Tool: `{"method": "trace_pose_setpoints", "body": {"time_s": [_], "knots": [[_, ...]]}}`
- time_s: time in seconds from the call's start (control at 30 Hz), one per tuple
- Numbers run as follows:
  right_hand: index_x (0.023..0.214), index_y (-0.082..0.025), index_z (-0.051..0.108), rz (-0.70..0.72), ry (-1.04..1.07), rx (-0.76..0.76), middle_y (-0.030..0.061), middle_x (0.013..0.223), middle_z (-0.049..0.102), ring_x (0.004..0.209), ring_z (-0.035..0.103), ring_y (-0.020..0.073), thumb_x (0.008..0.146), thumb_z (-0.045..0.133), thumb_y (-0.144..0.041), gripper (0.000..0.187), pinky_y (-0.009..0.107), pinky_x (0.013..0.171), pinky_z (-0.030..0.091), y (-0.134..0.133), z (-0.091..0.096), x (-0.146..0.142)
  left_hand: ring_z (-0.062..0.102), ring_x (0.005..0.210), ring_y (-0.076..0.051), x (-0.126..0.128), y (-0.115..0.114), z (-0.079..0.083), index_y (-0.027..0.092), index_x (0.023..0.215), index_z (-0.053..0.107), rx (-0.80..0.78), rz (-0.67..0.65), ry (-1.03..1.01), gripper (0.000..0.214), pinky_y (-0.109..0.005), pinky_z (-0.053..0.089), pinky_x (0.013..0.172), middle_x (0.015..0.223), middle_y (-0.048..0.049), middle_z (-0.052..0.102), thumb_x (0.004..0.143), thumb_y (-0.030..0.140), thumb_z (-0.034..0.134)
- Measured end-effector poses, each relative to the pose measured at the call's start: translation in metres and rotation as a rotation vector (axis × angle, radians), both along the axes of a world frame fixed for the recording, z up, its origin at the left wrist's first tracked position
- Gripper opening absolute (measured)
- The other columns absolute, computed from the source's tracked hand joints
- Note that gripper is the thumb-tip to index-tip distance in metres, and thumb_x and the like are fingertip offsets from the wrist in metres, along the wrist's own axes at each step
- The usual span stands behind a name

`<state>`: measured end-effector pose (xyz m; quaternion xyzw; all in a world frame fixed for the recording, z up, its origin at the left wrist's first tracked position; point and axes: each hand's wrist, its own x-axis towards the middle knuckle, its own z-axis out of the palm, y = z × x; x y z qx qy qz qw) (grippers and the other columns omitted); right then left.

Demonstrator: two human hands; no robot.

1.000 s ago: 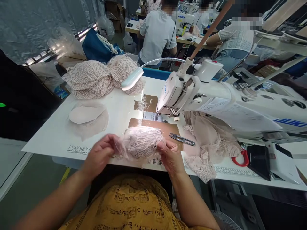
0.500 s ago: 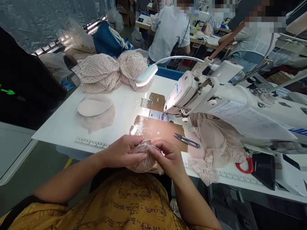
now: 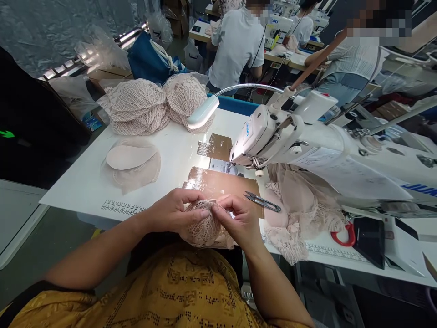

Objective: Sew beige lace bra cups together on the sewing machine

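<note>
A pale pink lace bra cup (image 3: 204, 230) is held between both hands at the table's front edge, close to my body. My left hand (image 3: 179, 210) grips its left side, thumb on top of the lace. On the right, my right hand (image 3: 237, 218) pinches the cup's upper edge between thumb and fingers. The fingers underneath are hidden by the lace. Just right of my right hand lie thread snips (image 3: 262, 202), on the edge of the brown plate cover (image 3: 225, 184). Beyond them stands the white sewing machine (image 3: 252, 136), its needle area lit.
Stacked lace cups (image 3: 136, 107) stand at the back left of the table. A smooth cup piece with sheer fabric (image 3: 133, 164) lies nearer. Lace fabric (image 3: 293, 205), red-handled scissors (image 3: 344, 236) and a dark phone-like slab (image 3: 368, 241) are at right. A co-worker (image 3: 237, 45) sits beyond.
The lace cup has turned slightly in my hands, with more of its rounded face showing. Both hands still hold it. The whole view has shifted a little.
</note>
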<state>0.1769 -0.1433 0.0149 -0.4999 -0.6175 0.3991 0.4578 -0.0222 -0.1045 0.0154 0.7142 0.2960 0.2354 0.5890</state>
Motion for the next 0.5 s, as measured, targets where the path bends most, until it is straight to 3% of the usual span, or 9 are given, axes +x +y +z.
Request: {"method": "trace_pose_setpoints", "body": {"time_s": [0.33, 0.5], "knots": [[0.064, -0.021, 0.064, 0.002, 0.104, -0.114, 0.0020, 0.072, 0.070, 0.066, 0.061, 0.0153, 0.078, 0.071, -0.028, 0.017, 0.027, 0.060, 0.045, 0.005, -0.009, 0.011, 0.044, 0.064, -0.011, 0.014, 0.007, -0.009, 0.012, 0.078, 0.063, -0.101, 0.028, -0.097, 0.026, -0.022, 0.036, 0.059, 0.069, 0.0008, 0.049, 0.091, 0.035, 0.057], [0.070, -0.020, 0.061, -0.003, 0.358, -0.342, -0.0051, 0.059, 0.055, 0.053, 0.046, 0.0088, 0.073, 0.076, -0.036, 0.023, 0.022, 0.051, 0.034, 0.012, -0.019, 0.013, 0.049, 0.057, -0.010, 0.032, -0.001, -0.020, 0.012, 0.076, 0.061, -0.467, 0.146, -0.353, 0.024, -0.021, 0.040, 0.054, 0.065, 0.0004, 0.055, 0.084, 0.034, 0.066]]}}
